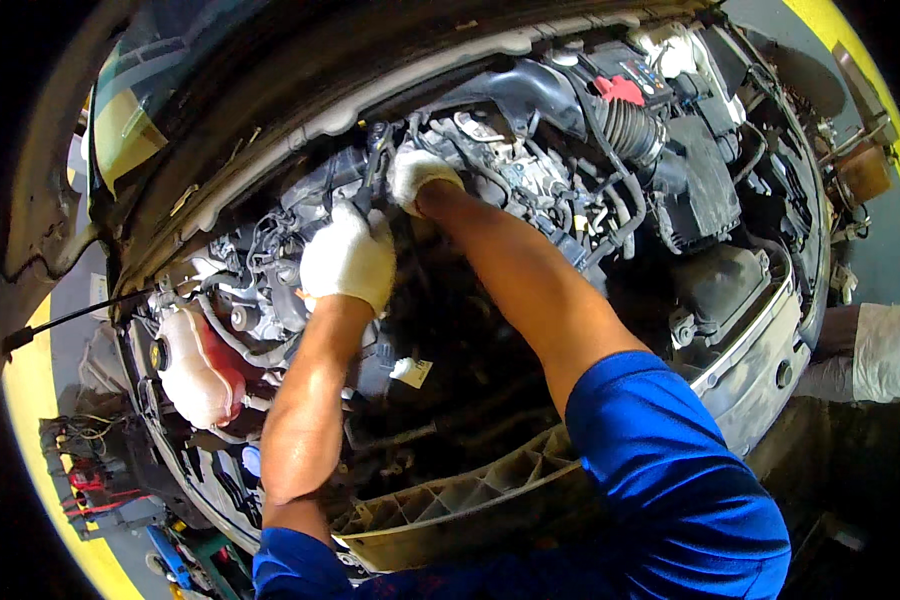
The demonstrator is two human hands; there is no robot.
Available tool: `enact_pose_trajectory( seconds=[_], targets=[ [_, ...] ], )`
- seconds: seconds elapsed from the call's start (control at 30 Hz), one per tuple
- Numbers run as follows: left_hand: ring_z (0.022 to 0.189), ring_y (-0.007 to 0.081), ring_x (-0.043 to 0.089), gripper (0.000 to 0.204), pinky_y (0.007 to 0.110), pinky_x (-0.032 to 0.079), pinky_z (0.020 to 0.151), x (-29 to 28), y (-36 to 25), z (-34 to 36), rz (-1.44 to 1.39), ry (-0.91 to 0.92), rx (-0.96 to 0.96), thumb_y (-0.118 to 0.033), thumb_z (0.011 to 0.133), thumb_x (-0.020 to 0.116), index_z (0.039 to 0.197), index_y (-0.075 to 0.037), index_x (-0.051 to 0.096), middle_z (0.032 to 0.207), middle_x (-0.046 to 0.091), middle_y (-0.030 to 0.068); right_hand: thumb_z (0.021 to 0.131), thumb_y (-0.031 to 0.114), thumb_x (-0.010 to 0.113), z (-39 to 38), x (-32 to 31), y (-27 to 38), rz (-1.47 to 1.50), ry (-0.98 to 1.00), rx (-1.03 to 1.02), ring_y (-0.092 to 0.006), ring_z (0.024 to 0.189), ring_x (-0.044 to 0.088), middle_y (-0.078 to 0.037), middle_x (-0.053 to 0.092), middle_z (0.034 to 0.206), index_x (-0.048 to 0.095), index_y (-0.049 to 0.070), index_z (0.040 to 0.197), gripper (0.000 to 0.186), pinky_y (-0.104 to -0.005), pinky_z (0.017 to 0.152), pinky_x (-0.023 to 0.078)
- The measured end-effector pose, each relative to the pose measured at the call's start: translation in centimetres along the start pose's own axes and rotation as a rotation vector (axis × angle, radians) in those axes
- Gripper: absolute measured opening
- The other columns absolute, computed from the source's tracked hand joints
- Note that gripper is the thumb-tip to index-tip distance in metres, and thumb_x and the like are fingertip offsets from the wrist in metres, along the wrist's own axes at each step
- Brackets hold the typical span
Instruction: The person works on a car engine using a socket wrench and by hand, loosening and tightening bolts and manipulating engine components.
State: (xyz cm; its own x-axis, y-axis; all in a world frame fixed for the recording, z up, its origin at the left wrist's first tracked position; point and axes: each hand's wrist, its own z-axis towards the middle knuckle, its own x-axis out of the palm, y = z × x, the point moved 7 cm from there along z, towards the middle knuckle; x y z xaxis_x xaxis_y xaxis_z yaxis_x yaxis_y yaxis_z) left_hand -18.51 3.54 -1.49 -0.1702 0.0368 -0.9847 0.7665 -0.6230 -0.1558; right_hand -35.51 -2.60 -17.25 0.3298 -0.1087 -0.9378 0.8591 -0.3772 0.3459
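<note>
Both my hands wear white knit gloves and reach deep into a car's engine bay. My left hand (pixel 348 258) is closed at the lower end of a dark, bar-like piece (pixel 375 165) that stretches away from me toward the back. Whether this is a ratchet handle or an engine part I cannot tell. Just right of it, my right hand (pixel 422 182) is down among hoses and fittings at the rear of the engine (pixel 545 180). Its fingers are hidden by the glove's back and the parts around them.
A pinkish-white coolant tank (pixel 198 370) is at the left. At right are a ribbed air hose (pixel 630 130), a black box (pixel 700 180) and the battery (pixel 640 80) with a red cover. A prop rod (pixel 80 320) crosses the left side. Nearer me lies a ribbed crossmember (pixel 460 495).
</note>
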Motion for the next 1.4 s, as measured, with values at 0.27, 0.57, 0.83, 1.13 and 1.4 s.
enact_pose_trajectory(
  seconds=[0.27, 0.57, 0.83, 1.13, 1.4],
  targets=[
    [0.110, 0.0424, 0.059, 0.045, 0.047, 0.048, 0.095, 1.3, 8.0, 5.8, 0.186, 0.058, 0.058, -0.034, 0.097, 0.046, 0.137, -0.013, 0.049, 0.122, 0.060, 0.0262, 0.078, 0.010, 0.062, -2.5, -3.7, 1.3, 0.020, -0.004, 0.068, -0.0315, 0.110, 0.066, -0.023, 0.065, 0.118, 0.067, -0.001, 0.110, 0.034, -0.0399, 0.091, 0.055],
    [0.102, 0.0421, 0.063, 0.056, 0.049, 0.048, 0.091, -0.1, 8.1, 7.1, 0.158, 0.032, 0.129, -0.050, 0.101, 0.035, 0.124, -0.004, 0.057, 0.106, 0.067, 0.0271, 0.077, 0.012, 0.066, -2.6, -3.8, 0.5, 0.138, -0.005, 0.148, -0.0322, 0.114, 0.064, -0.019, 0.065, 0.122, 0.066, 0.001, 0.111, 0.037, -0.0409, 0.091, 0.055],
    [0.100, 0.0505, 0.062, 0.062, 0.055, 0.049, 0.087, 1.0, -5.2, -2.7, -0.298, 0.190, -0.139, -0.041, 0.096, 0.052, 0.136, 0.003, 0.037, 0.105, 0.064, 0.0351, 0.082, 0.024, 0.065, -0.9, -2.1, 0.0, 0.338, 0.009, 0.169, -0.0317, 0.113, 0.064, -0.019, 0.064, 0.123, 0.062, 0.004, 0.119, 0.042, -0.0400, 0.092, 0.054],
    [0.109, 0.0404, 0.060, 0.046, 0.047, 0.048, 0.094, 2.0, 9.9, 4.7, 0.124, -0.072, -0.005, -0.027, 0.091, 0.051, 0.133, -0.009, 0.055, 0.123, 0.060, 0.0221, 0.079, 0.014, 0.066, -1.7, -2.1, 1.1, 0.037, 0.112, 0.051, -0.0321, 0.113, 0.065, -0.020, 0.066, 0.120, 0.070, 0.002, 0.110, 0.033, -0.0421, 0.091, 0.055],
    [0.112, 0.0411, 0.059, 0.056, 0.048, 0.046, 0.096, 2.2, 9.3, 8.3, 0.227, 0.019, 0.149, -0.049, 0.099, 0.040, 0.130, -0.004, 0.055, 0.119, 0.062, 0.0260, 0.077, 0.010, 0.065, -2.5, -3.4, 1.3, 0.101, -0.003, 0.089, -0.0308, 0.098, 0.071, -0.022, 0.071, 0.106, 0.073, 0.000, 0.103, 0.029, -0.0397, 0.083, 0.057]
  ],
)
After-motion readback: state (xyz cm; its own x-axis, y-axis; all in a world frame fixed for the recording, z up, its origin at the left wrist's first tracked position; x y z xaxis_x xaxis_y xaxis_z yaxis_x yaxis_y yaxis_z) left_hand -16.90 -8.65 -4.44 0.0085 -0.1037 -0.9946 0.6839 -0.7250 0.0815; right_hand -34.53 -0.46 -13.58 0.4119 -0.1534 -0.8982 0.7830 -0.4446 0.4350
